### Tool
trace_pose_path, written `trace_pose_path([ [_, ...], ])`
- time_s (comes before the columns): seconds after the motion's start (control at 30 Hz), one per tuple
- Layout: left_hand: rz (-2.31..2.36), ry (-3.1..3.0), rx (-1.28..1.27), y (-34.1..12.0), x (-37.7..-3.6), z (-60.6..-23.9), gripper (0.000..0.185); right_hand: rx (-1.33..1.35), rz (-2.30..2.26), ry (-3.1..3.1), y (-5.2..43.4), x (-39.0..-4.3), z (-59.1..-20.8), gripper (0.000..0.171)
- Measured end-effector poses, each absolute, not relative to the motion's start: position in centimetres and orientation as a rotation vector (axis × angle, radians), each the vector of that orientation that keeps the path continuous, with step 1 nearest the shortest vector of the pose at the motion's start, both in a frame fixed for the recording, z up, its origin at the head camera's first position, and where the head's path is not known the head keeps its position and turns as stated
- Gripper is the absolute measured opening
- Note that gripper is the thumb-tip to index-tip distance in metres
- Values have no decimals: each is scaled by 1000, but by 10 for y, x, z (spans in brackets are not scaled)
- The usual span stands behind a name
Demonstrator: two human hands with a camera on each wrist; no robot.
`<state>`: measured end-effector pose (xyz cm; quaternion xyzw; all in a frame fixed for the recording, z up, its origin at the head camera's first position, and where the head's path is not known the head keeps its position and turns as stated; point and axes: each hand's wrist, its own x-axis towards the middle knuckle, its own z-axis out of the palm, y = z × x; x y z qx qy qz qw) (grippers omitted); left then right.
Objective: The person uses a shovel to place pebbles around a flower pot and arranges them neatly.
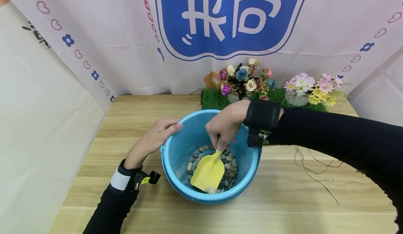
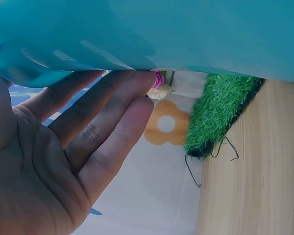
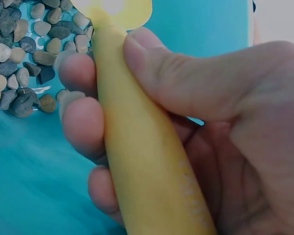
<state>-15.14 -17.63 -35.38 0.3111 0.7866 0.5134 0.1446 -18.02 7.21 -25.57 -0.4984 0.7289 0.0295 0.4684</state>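
Note:
A light-blue bucket [image 1: 190, 132] stands on the wooden table, with pebbles [image 1: 232, 168] over its bottom. My left hand [image 1: 152, 137] holds the bucket's left rim, its thumb over the edge. In the left wrist view the fingers [image 2: 100, 142] of that hand lie nearly straight against the outer wall. Reaching into the bucket, my right hand [image 1: 225, 125] grips a yellow toy shovel [image 1: 208, 171] by its handle. The fingers curl round the handle [image 3: 137, 142], and the thumb presses along it. The blade tilts down toward the near wall, a pale pebble [image 1: 210, 190] at its front edge.
Behind the bucket lies a green artificial-grass mat [image 1: 215, 99], bearing a mixed flower arrangement [image 1: 244, 80] and a pot of pink and yellow flowers [image 1: 315, 89]. Dry stringy strands [image 1: 310, 171] lie on the table [image 1: 315, 209] at right. A printed cloth [image 1: 126, 52] hangs behind.

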Motion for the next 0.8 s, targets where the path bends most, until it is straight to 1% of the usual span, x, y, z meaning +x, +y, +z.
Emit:
trace_pose_path([
  [0.43,1491,2263,879,-176,-150,-355,34,-1217,15,1751,83,-181,-243,31],
  [0.8,1488,2272,868,-176,-150,-354,33,-1154,-39,1737,94,-185,-234,32],
])
